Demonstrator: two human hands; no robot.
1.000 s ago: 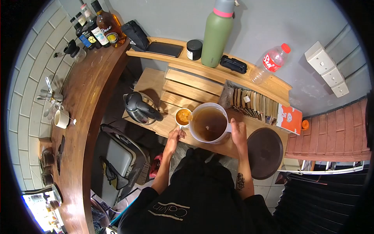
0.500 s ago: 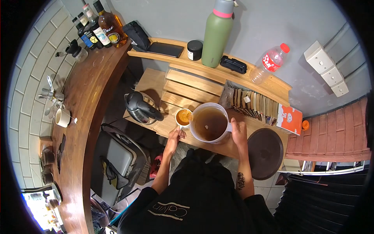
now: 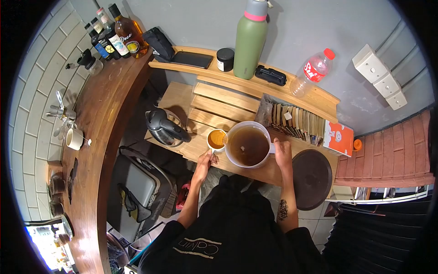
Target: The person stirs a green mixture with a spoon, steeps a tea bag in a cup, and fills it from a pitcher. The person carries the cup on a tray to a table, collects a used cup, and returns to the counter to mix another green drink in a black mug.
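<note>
Wooden bench slats [image 3: 226,97] stretched openly behind one pitcher [image 3: 230,159]
Near the front edge, the right hand [image 3: 283,155] curled round its handle. One kettle [image 3: 160,125] stood left, a gap between it and one cup [image 3: 208,141], whose handle the left hand [image 3: 205,163] pinched beside the pitcher's rim.

I've got tall pink-banded grn btl [image 3: 250,48] & clear red-capped plastic btl [image 3: 311,74] facing me on long lt-brown wood shelf [image 3: 323,97].

White cup [image 3: 216,149] (orange liquid [image 3: 216,139])
</note>
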